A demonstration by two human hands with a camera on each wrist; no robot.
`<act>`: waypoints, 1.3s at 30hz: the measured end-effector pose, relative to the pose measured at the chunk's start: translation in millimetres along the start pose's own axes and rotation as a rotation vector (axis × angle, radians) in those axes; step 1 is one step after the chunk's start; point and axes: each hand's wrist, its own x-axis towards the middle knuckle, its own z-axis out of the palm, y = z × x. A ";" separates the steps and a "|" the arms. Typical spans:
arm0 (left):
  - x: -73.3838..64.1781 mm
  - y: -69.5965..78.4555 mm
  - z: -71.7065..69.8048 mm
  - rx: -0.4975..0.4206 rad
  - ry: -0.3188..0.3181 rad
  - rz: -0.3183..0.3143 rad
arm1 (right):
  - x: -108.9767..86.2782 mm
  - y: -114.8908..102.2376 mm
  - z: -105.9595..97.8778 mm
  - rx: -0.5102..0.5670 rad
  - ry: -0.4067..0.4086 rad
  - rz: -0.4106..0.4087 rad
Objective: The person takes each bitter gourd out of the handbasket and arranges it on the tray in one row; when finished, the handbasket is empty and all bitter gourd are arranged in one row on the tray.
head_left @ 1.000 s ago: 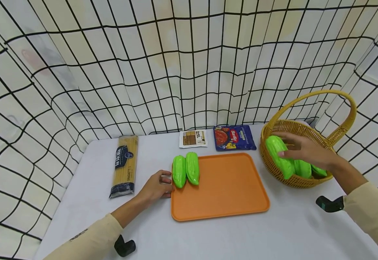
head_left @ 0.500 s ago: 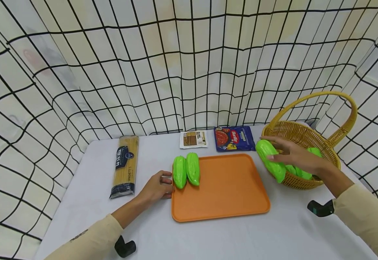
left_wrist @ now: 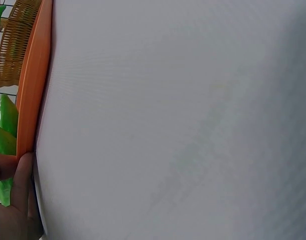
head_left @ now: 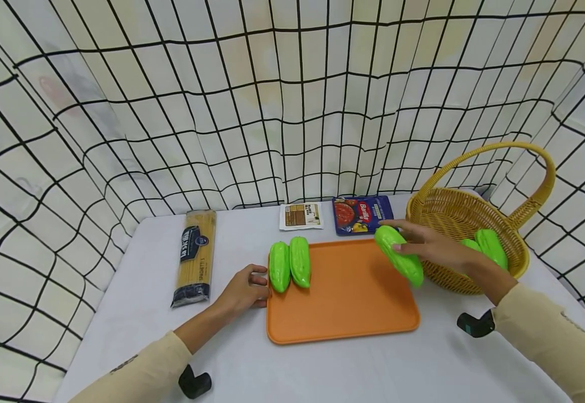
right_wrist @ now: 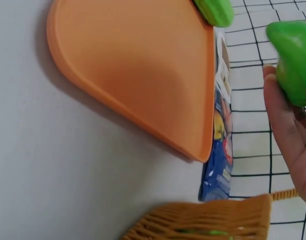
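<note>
My right hand [head_left: 423,243] grips a bright green toy vegetable [head_left: 398,254], plump, lumpy and tapered like a bitter melon, above the right part of an orange tray [head_left: 345,302]. In the right wrist view, the held green vegetable [right_wrist: 295,62] is partly cut off by the frame's edge. My left hand [head_left: 244,288] holds the tray's left rim; the left wrist view shows its fingers [left_wrist: 24,177] at the rim. Two like vegetables [head_left: 279,266] lie side by side at the tray's left end. A wicker basket [head_left: 438,210] with more of them [head_left: 491,246] stands at the right.
Behind the tray lie a small white-and-brown packet [head_left: 301,216] and a blue Barilla pouch [head_left: 363,214]. A spaghetti pack [head_left: 194,257] lies to the left. Black netting borders the table's back and sides. The basket's tall handle [head_left: 494,146] arches over it.
My right hand has carried the green vegetable out of the basket and leftward, to above the tray's right side. My left hand has stayed at the tray's rim.
</note>
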 end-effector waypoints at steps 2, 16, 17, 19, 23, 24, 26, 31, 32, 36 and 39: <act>-0.1 0.0 0.1 0.001 0.001 -0.004 | 3.0 -0.4 4.0 -0.026 -0.010 0.015; 1.0 -1.4 0.8 0.005 0.004 -0.012 | 28.9 3.4 27.2 0.009 -0.116 0.032; 1.0 -1.5 0.8 0.004 0.004 -0.012 | 30.5 3.7 28.5 0.008 -0.120 0.033; 1.2 -1.8 0.7 0.003 0.004 -0.011 | 33.9 4.2 31.0 0.011 -0.130 0.037; 0.6 -1.1 0.6 0.002 0.004 -0.008 | 40.9 4.0 36.0 0.030 -0.148 0.039; 0.5 -1.1 0.7 0.002 0.005 -0.008 | 42.7 3.7 37.3 0.037 -0.152 0.037; 0.5 -1.2 0.8 0.000 0.005 -0.006 | 46.3 3.5 39.8 0.051 -0.153 0.040; 0.6 -1.7 1.0 -0.003 0.005 -0.003 | 56.8 2.6 46.4 0.019 -0.124 0.055; 0.2 -1.4 0.9 -0.005 0.004 -0.003 | 59.6 2.7 47.9 0.013 -0.120 0.054; -0.8 -0.3 0.3 -0.007 0.000 -0.001 | 70.4 1.2 53.2 0.033 -0.103 0.062; -1.6 0.6 -0.6 0.002 -0.016 0.005 | 78.2 0.4 56.9 0.053 -0.087 0.071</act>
